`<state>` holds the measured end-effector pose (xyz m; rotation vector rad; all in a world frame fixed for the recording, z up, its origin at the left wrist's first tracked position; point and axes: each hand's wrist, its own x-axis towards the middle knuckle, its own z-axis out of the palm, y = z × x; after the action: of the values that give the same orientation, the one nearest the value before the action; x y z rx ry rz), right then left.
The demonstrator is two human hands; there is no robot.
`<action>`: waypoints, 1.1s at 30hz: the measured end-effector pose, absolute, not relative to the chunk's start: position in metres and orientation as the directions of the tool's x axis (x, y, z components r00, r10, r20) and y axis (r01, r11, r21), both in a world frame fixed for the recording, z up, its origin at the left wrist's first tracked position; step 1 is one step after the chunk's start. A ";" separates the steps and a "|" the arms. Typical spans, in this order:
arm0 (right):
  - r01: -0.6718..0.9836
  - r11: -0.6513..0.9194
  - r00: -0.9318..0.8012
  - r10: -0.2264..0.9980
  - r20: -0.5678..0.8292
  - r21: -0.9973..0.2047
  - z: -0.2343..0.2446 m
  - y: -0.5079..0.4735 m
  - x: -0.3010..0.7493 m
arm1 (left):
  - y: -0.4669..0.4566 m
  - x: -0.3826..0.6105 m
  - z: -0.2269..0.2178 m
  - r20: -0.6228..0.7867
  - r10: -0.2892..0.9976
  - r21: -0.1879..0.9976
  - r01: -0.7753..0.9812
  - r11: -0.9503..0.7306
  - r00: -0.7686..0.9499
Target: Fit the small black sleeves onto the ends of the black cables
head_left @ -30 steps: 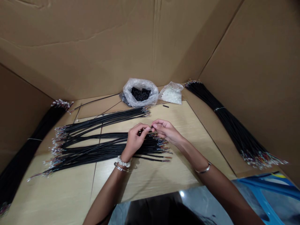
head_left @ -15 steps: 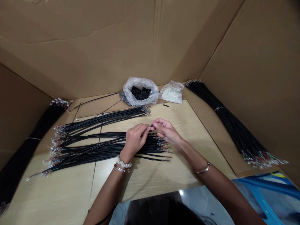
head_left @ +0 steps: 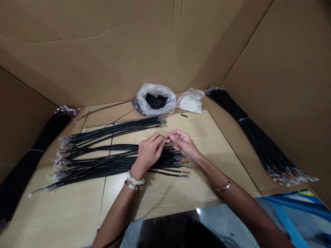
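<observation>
My left hand (head_left: 150, 150) is closed in a pinch over the middle bundle of black cables (head_left: 113, 165), seemingly on the end of one cable that slants up from the lower left. Just right of it, my right hand (head_left: 183, 142) pinches a short black sleeve (head_left: 168, 138). The fingertips of both hands meet there, and the fingers cover most of what they hold. Bare coloured wire ends (head_left: 182, 158) fan out below my right hand. A second row of black cables (head_left: 121, 128) lies behind my left hand.
Behind the hands stand an open plastic bag (head_left: 144, 107) of short black sleeves and a bag of small white parts (head_left: 190, 103). A loose sleeve (head_left: 184, 115) lies before them. Tied cable bundles (head_left: 248, 132) flank the table on both sides, inside cardboard walls (head_left: 116, 62).
The view has shifted slightly. Both hands keep their pinch at the same spot, with hardly any visible movement of the fingers.
</observation>
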<state>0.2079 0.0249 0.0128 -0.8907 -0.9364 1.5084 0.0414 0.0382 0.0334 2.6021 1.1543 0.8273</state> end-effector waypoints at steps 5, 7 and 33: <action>-0.278 -0.039 -0.111 0.994 -0.009 -0.960 0.012 0.026 0.211 | 0.038 0.041 0.034 0.412 0.713 0.328 0.638 -0.697 0.568; -0.289 -0.040 -0.112 0.994 -0.008 -0.957 0.010 0.027 0.212 | 0.038 0.041 0.034 0.415 0.710 0.328 0.634 -0.701 0.569; 0.043 0.269 -0.203 0.945 0.255 -0.962 0.011 0.028 0.222 | 0.050 0.030 0.030 0.224 0.782 0.653 0.506 -0.564 0.582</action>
<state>0.2224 0.0281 0.0108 -0.9577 -1.5189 1.1111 0.0305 0.0504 0.0296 2.2811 1.0236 0.6841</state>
